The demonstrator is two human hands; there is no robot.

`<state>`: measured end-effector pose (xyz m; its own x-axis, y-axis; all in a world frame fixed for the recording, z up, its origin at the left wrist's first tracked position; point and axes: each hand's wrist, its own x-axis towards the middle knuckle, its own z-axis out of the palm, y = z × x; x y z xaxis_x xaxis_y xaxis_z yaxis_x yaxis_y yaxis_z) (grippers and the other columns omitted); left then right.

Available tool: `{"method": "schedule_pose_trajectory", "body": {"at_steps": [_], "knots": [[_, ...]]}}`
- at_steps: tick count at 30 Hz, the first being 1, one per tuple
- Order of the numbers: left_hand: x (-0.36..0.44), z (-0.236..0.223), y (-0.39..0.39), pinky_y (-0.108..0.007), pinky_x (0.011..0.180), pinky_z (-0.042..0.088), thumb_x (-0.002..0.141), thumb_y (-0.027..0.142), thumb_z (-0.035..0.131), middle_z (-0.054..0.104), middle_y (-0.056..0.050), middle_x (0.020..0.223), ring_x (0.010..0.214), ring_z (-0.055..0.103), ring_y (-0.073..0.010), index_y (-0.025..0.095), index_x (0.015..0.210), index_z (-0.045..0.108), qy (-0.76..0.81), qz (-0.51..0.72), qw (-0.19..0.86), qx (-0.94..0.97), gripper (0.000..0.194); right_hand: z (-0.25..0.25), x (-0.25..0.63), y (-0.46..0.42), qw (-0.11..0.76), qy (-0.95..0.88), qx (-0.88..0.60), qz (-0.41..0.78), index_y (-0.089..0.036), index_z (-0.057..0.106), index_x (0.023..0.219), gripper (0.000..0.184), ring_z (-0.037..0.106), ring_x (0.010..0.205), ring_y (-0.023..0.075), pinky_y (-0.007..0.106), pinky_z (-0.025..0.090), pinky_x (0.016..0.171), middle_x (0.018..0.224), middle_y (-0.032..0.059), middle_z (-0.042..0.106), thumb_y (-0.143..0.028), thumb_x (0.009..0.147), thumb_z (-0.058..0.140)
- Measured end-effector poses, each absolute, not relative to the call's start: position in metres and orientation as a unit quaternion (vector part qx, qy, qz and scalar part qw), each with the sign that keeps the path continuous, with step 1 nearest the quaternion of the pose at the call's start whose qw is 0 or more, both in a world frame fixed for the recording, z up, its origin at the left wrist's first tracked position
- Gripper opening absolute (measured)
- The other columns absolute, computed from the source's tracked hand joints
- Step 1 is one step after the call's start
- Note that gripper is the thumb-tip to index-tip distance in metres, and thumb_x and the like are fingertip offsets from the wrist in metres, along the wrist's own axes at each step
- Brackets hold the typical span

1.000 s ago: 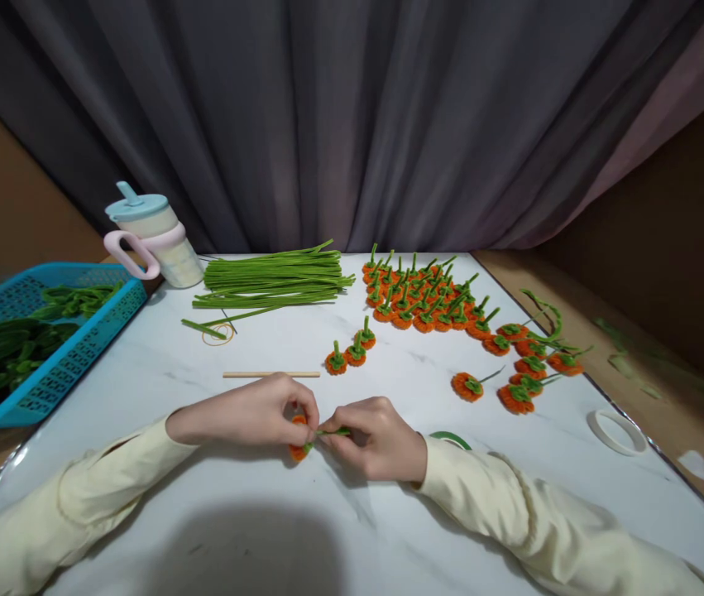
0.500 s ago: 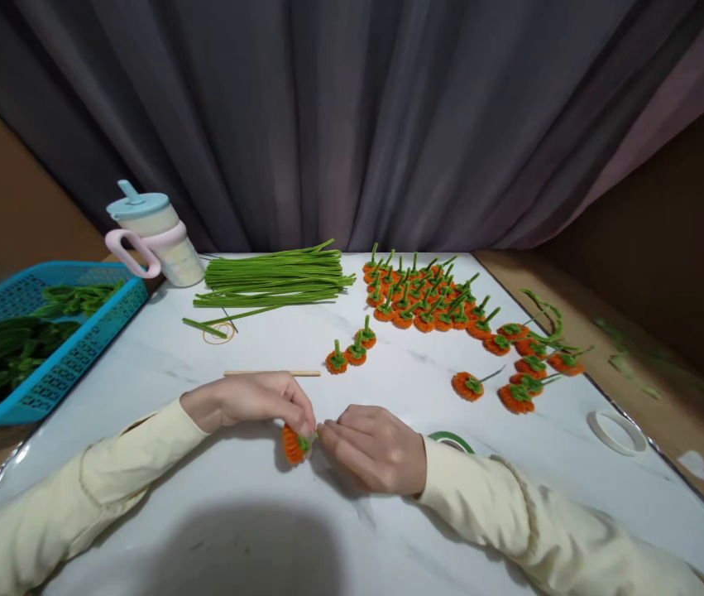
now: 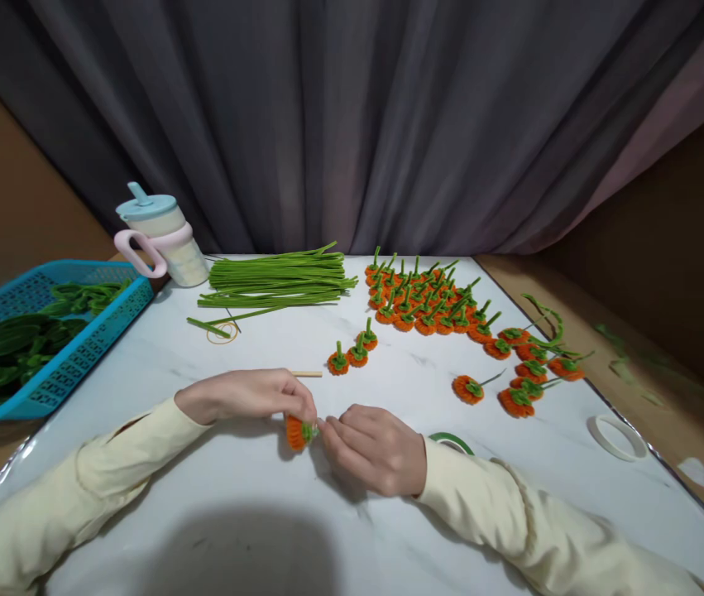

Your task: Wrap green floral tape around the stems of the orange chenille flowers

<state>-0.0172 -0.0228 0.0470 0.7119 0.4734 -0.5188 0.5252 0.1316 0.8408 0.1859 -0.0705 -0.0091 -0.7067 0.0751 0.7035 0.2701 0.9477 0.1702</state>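
My left hand [image 3: 258, 396] is closed, with thumb and fingertips pinching a small orange chenille fruit [image 3: 295, 433] by its green top. The fruit is tipped on its side, green end to the right, just above the white tabletop. My right hand [image 3: 376, 447] is closed too, its fingertips meeting the fruit's green stem [image 3: 315, 430]; whatever lies deeper inside that fist is hidden. Behind my left hand, a thin wooden stick [image 3: 308, 374] is partly covered. A roll of green tape [image 3: 452, 442] lies half hidden behind my right wrist. Three finished-looking fruits [image 3: 357, 356] stand beyond my hands.
Many similar orange fruits [image 3: 426, 323] stand at the back right. A bundle of green chenille stems [image 3: 277, 277] lies at the back. At left are a lidded tumbler [image 3: 187, 263] and a blue basket [image 3: 72, 372] of green leaves. A white ring [image 3: 617, 437] rests near the right edge.
My right hand has rolled over, its fingers now curling round the stem that earlier stuck out through them. The fruit has shifted slightly left in my left hand, which now covers more of the stick.
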Motion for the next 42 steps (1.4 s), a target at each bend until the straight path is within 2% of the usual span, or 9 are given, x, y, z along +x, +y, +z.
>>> {"method": "schedule_pose_trajectory", "body": {"at_steps": [4,8,11,14,24,31,35,38,42], "knots": [[-0.019,0.064,-0.036,-0.024,0.073,0.043,0.082,0.038,0.055,0.067,-0.003,0.088,0.081,0.058,-0.0159,0.019,0.094,0.062,0.380,0.043,0.444,0.810,0.023,-0.013,0.187,-0.068,0.384,-0.908,-0.169,-0.018,-0.007,0.053,0.101,0.020,0.052,0.055,0.0151,0.028,0.042,0.049,0.063,0.0064,0.061,-0.006,0.090,0.036],[-0.013,0.062,-0.062,-0.039,0.093,0.035,0.083,0.026,0.057,0.061,-0.008,0.111,0.113,0.047,-0.0264,0.018,0.102,0.058,0.347,0.118,0.123,0.922,0.021,-0.014,0.187,-0.069,0.398,-0.885,-0.226,0.088,-0.011,0.055,0.093,0.018,0.049,0.052,0.0132,0.024,0.038,0.049,0.058,0.0025,0.056,-0.012,0.092,0.037],[-0.007,0.053,-0.073,-0.044,0.093,0.034,0.088,0.016,0.047,0.064,-0.010,0.103,0.118,0.045,-0.0287,0.015,0.095,0.059,0.312,0.124,0.002,0.942,0.014,-0.014,0.186,-0.070,0.404,-0.869,-0.256,0.127,-0.013,0.057,0.088,0.020,0.048,0.050,0.0116,0.022,0.038,0.048,0.056,0.0008,0.053,-0.016,0.094,0.038],[-0.005,0.046,-0.072,-0.044,0.093,0.034,0.088,0.011,0.044,0.066,-0.008,0.091,0.118,0.045,-0.0284,0.015,0.086,0.059,0.295,0.127,-0.023,0.947,0.016,-0.014,0.185,-0.070,0.402,-0.868,-0.256,0.141,-0.012,0.058,0.087,0.021,0.048,0.050,0.0114,0.022,0.038,0.048,0.056,0.0009,0.053,-0.017,0.094,0.038],[-0.008,0.059,-0.067,-0.040,0.095,0.029,0.088,0.013,0.044,0.065,-0.003,0.081,0.118,0.045,-0.0247,0.016,0.080,0.058,0.292,0.098,0.077,0.948,0.016,-0.013,0.185,-0.069,0.404,-0.877,-0.219,0.142,-0.011,0.058,0.090,0.021,0.046,0.051,0.0119,0.023,0.038,0.050,0.055,0.0011,0.054,-0.014,0.094,0.037],[-0.014,0.060,-0.059,-0.036,0.094,0.032,0.084,0.013,0.050,0.065,-0.002,0.081,0.115,0.046,-0.0226,0.019,0.075,0.060,0.296,0.077,0.211,0.928,0.015,-0.014,0.186,-0.068,0.388,-0.888,-0.195,0.155,-0.010,0.058,0.091,0.020,0.048,0.054,0.0126,0.023,0.039,0.053,0.060,0.0031,0.057,-0.012,0.093,0.038],[-0.015,0.061,-0.049,-0.031,0.088,0.038,0.081,0.017,0.054,0.065,-0.002,0.081,0.096,0.056,-0.0196,0.018,0.069,0.064,0.315,0.037,0.361,0.877,0.015,-0.011,0.185,-0.067,0.372,-0.907,-0.163,0.115,-0.009,0.059,0.089,0.022,0.049,0.058,0.0136,0.025,0.041,0.056,0.064,0.0056,0.060,-0.012,0.093,0.038],[-0.018,0.055,-0.039,-0.026,0.077,0.044,0.078,0.022,0.056,0.065,-0.003,0.077,0.080,0.059,-0.0165,0.016,0.071,0.067,0.337,-0.013,0.526,0.781,0.014,-0.007,0.184,-0.068,0.365,-0.923,-0.120,0.017,-0.006,0.060,0.089,0.020,0.050,0.059,0.0144,0.027,0.041,0.055,0.062,0.0055,0.060,-0.009,0.092,0.040],[-0.023,0.041,-0.028,-0.024,0.070,0.044,0.067,0.025,0.064,0.067,-0.003,0.078,0.072,0.058,-0.0149,0.015,0.071,0.070,0.357,-0.034,0.685,0.634,0.012,-0.001,0.184,-0.071,0.358,-0.923,-0.069,-0.125,0.001,0.062,0.088,0.012,0.053,0.059,0.0162,0.029,0.041,0.054,0.060,0.0069,0.060,-0.003,0.086,0.051]]}}
